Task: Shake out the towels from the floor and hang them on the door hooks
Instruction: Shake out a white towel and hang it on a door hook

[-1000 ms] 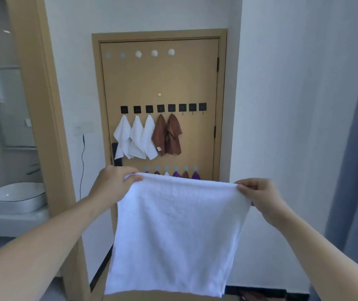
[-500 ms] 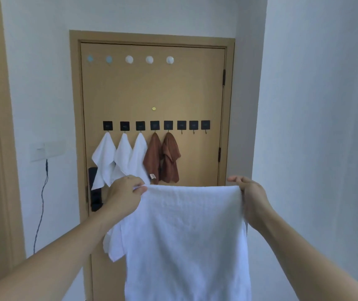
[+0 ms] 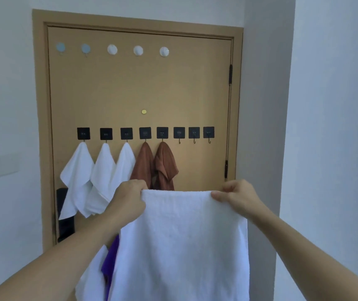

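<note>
The left hand (image 3: 130, 198) and right hand (image 3: 236, 195) each pinch a top corner of a white terry-cloth towel (image 3: 180, 246), held before the tan wooden door (image 3: 139, 90). Its top edge runs level, left to right; its length hangs straight down, below the row of black square hooks (image 3: 179, 132).
</note>
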